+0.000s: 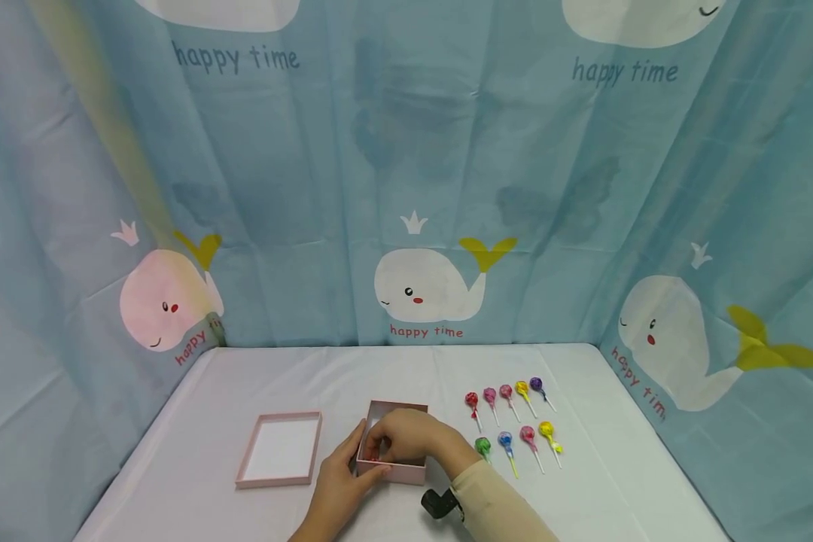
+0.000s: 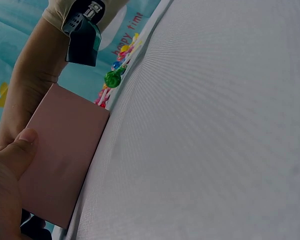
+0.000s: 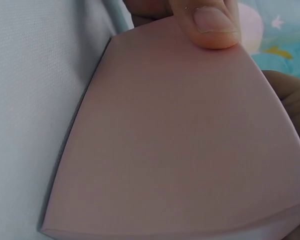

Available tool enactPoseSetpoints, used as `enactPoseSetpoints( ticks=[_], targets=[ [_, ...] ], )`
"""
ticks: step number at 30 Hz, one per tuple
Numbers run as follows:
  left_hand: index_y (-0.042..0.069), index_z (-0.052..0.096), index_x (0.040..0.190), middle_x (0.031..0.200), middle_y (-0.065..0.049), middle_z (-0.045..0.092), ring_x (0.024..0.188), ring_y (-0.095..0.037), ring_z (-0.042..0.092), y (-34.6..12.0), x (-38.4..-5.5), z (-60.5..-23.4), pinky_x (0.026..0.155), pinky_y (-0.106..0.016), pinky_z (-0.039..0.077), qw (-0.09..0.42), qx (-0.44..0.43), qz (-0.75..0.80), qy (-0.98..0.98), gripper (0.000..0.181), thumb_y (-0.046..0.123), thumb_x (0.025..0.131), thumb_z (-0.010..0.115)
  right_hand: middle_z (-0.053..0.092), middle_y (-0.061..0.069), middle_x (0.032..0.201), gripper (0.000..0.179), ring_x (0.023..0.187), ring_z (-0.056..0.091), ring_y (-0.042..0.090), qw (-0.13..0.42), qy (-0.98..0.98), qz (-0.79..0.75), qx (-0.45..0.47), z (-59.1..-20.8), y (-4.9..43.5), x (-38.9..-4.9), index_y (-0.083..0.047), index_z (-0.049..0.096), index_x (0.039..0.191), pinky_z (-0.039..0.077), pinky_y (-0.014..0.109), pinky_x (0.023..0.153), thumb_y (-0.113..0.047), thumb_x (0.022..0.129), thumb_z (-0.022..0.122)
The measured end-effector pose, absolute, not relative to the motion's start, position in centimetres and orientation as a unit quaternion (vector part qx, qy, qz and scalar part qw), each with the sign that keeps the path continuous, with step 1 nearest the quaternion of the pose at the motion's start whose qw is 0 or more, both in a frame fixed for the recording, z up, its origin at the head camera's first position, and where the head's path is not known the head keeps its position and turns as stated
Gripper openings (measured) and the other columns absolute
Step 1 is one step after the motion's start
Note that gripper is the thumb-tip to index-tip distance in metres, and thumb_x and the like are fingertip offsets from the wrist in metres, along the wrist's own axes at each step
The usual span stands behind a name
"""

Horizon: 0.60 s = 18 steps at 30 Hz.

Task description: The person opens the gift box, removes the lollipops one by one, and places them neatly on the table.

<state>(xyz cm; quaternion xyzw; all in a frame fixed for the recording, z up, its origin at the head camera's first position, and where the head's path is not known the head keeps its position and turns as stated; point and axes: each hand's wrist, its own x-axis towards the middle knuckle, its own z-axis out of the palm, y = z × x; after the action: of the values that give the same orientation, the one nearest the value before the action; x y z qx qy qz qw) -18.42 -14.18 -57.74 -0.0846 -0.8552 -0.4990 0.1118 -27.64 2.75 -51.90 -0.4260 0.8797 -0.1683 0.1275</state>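
A pink open-topped box (image 1: 406,473) stands at the front middle of the white table. My left hand (image 1: 335,482) grips its left side, with the thumb pressed on the front wall, as both wrist views also show. My right hand (image 1: 409,435) reaches down inside, fingers bent toward the left end. A bit of a red lollipop (image 1: 374,456) shows at those fingertips; the rest of it is hidden by the hand and the box wall. In the right wrist view the box's pink front wall (image 3: 165,135) hides the right fingers.
A pink-rimmed lid (image 1: 242,467) lies left of the box, its white inside up. To the right, several wrapped lollipops lie in two rows, among them a green one (image 1: 483,446) near my right forearm and a purple one (image 1: 537,385). A blue whale-print curtain (image 1: 312,301) surrounds the table.
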Motion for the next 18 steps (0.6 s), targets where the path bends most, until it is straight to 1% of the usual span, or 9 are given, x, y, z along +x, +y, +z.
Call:
enactPoseSetpoints(
  ticks=[6,9,12,15,18],
  targets=[
    [0.002,0.045,0.153,0.153,-0.019,0.048,0.138,-0.041,0.050,-14.24,-18.53,-57.96,0.107,-0.046,0.049,0.136,-0.095,-0.486,-0.858,0.094,0.041,0.077,0.087,0.066,-0.022,0.081,0.017,0.070,0.052,-0.005,0.124,0.874,-0.172,-0.437,-52.04,2.74,-27.92,-0.030,0.080,0.093,0.047,0.011,0.063,-0.021,0.081,0.087],
    [0.004,0.045,0.153,0.154,-0.017,0.048,0.138,-0.039,0.050,-14.23,-18.52,-57.98,0.108,-0.044,0.049,0.132,-0.089,-0.493,-0.855,0.095,0.042,0.077,0.087,0.067,-0.023,0.082,0.014,0.072,0.054,-0.004,0.116,0.866,-0.189,-0.447,-52.07,2.86,-28.09,-0.028,0.080,0.092,0.048,0.010,0.066,-0.021,0.081,0.087],
    [0.004,0.045,0.153,0.154,-0.017,0.048,0.140,-0.038,0.049,-14.21,-18.44,-57.95,0.109,-0.043,0.048,0.122,-0.087,-0.501,-0.852,0.095,0.043,0.077,0.087,0.066,-0.024,0.083,0.014,0.076,0.057,-0.004,0.097,0.860,-0.204,-0.457,-52.05,3.11,-28.20,-0.028,0.079,0.091,0.049,0.009,0.070,-0.023,0.081,0.088],
    [0.004,0.044,0.154,0.155,-0.018,0.047,0.141,-0.037,0.048,-14.21,-18.35,-57.89,0.110,-0.043,0.047,0.114,-0.088,-0.508,-0.849,0.097,0.044,0.077,0.086,0.065,-0.025,0.084,0.015,0.080,0.060,-0.002,0.082,0.859,-0.215,-0.457,-51.82,3.40,-28.18,-0.029,0.078,0.090,0.050,0.010,0.074,-0.025,0.080,0.088],
    [0.005,0.044,0.154,0.155,-0.019,0.047,0.141,-0.038,0.047,-14.26,-18.33,-57.83,0.111,-0.045,0.046,0.111,-0.086,-0.508,-0.850,0.097,0.046,0.077,0.085,0.065,-0.024,0.086,0.016,0.083,0.061,0.002,0.072,0.864,-0.224,-0.446,-51.30,3.70,-28.02,-0.031,0.078,0.090,0.050,0.012,0.074,-0.026,0.079,0.089]
  ],
)
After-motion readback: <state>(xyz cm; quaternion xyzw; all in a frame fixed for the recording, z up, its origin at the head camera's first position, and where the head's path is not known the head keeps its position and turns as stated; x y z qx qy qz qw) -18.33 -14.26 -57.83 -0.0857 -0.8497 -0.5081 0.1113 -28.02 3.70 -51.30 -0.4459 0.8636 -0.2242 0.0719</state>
